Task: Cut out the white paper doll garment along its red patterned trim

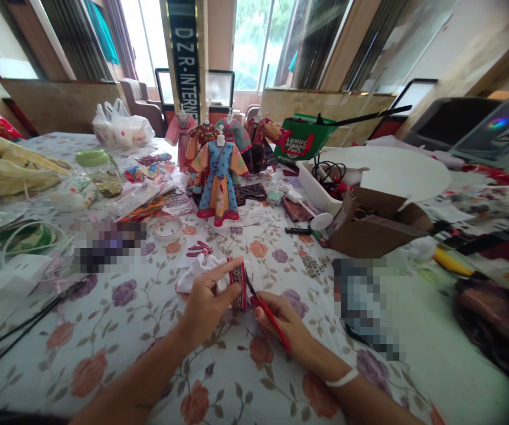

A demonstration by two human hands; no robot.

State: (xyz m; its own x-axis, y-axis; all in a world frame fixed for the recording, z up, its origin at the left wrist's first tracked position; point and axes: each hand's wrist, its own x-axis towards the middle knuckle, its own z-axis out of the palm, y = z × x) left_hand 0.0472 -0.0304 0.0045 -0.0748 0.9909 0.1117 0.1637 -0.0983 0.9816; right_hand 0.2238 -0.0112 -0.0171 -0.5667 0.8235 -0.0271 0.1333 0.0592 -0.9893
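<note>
My left hand (pixel 210 298) pinches a strip of red-edged patterned ribbon trim (pixel 237 285) between thumb and fingers. White fabric (pixel 189 275) lies beneath and behind that hand; whether it is joined to the trim I cannot tell. My right hand (pixel 283 321) is closed round the red handles of a pair of scissors (pixel 274 326). Their dark blades point up and left, at the right edge of the trim. Just behind the white fabric lies a small red-and-white patterned piece (pixel 199 249).
Several dressed doll forms stand behind, the nearest in a blue and orange dress (pixel 219 177). At right are a cardboard box (pixel 369 221), a white tray (pixel 320 189) and a green bag (pixel 303 137). A tape roll (pixel 167 227) and a jar (pixel 100 171) are left, on the floral tablecloth (pixel 148 330).
</note>
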